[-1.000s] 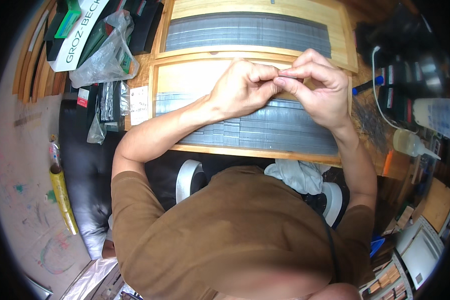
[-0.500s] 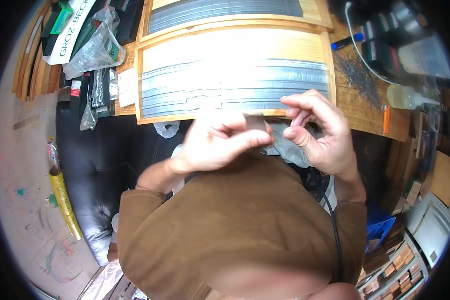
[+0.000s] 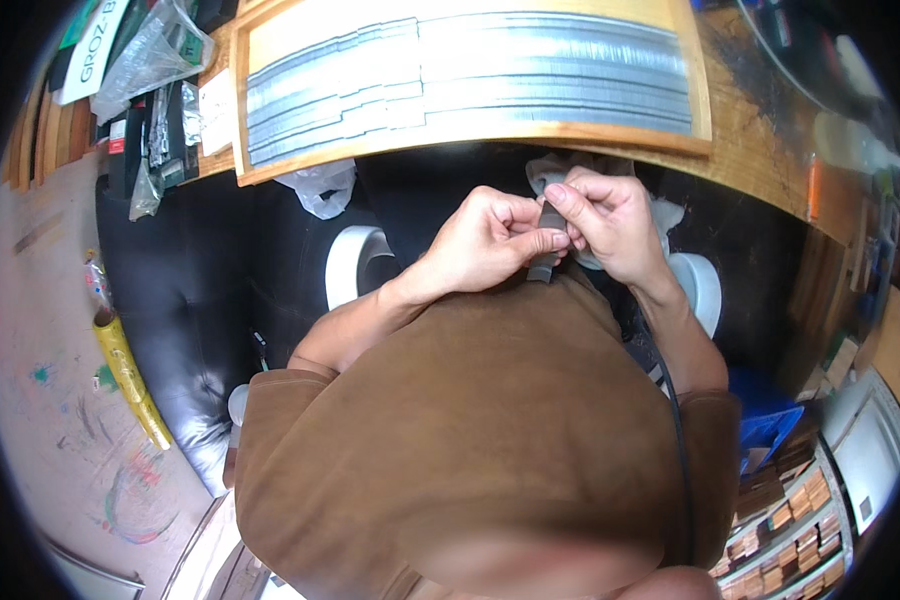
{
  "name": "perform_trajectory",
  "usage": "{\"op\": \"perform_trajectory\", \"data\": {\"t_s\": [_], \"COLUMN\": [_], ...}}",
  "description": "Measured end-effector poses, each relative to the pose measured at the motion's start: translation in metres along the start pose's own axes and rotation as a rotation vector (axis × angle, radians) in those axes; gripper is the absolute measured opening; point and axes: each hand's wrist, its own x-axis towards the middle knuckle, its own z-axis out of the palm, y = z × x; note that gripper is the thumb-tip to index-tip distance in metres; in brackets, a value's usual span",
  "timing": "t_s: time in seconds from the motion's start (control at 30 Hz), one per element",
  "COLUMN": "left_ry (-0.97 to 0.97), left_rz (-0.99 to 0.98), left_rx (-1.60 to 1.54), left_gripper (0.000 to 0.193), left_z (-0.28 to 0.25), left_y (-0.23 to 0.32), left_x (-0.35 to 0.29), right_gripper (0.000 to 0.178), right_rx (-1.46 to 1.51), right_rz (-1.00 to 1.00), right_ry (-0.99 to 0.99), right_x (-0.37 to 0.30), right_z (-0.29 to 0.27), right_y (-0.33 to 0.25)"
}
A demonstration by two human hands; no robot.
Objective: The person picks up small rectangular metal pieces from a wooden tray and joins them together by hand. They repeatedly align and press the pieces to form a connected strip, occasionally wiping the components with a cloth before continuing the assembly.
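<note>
In front of my chest, both hands meet on a small flat dark grey-brown piece (image 3: 550,216). My left hand (image 3: 488,240) pinches it from the left, thumb on top. My right hand (image 3: 610,225) grips its upper part between thumb and fingers. Below the fingers a lighter grey end (image 3: 541,268) sticks out; whether it belongs to the same piece I cannot tell. Beyond my hands, a shallow wooden tray (image 3: 410,150) holds rows of thin grey metal pieces (image 3: 560,85), stacked in steps toward the left.
The tray rests on a wooden table (image 3: 755,160). Plastic bags and dark boxes crowd its left end; an orange object (image 3: 814,190) and a squeeze bottle (image 3: 855,140) stand at the right. A white plastic bag (image 3: 322,188) hangs below the edge. A black cable (image 3: 670,400) runs down my right side.
My right hand has come in from the right and closed on the small piece with my left. Both hands are now further from the tray, which sits higher in view.
</note>
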Motion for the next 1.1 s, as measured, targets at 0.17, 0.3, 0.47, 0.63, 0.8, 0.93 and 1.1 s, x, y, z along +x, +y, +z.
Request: {"op": "perform_trajectory", "data": {"t_s": [0.17, 0.3, 0.47, 0.63, 0.8, 0.93, 1.1], "left_ry": [0.039, -0.006, 0.029, -0.048, -0.006, 0.012, -0.036], "left_rz": [0.047, 0.002, 0.077, -0.014, 0.030, 0.072, -0.014], "left_rx": [-0.128, -0.010, -0.167, -0.034, -0.095, -0.141, -0.201], "left_gripper": [0.013, 0.012, 0.013, 0.015, 0.013, 0.013, 0.014], "left_z": [0.005, -0.001, 0.005, -0.001, 0.002, 0.002, -0.001], "left_y": [0.001, 0.005, 0.012, 0.021, 0.020, 0.016, 0.023], "left_x": [0.000, 0.001, 0.001, 0.000, -0.002, 0.000, -0.002], "right_gripper": [0.012, 0.009, 0.015, 0.011, 0.007, 0.005, 0.017], "right_rx": [0.119, 0.303, 0.220, 0.330, 0.330, 0.238, 0.504], "right_rz": [0.022, 0.109, 0.068, 0.153, 0.131, 0.129, 0.165], "right_ry": [-0.039, -0.120, 0.096, 0.011, 0.023, 0.075, 0.012], "right_x": [0.000, 0.003, -0.001, 0.002, 0.003, 0.003, 0.002], "right_z": [-0.002, -0.012, 0.017, 0.007, 0.012, 0.018, 0.008], "right_y": [0.014, 0.016, 0.004, 0.008, 0.007, 0.005, 0.007]}}
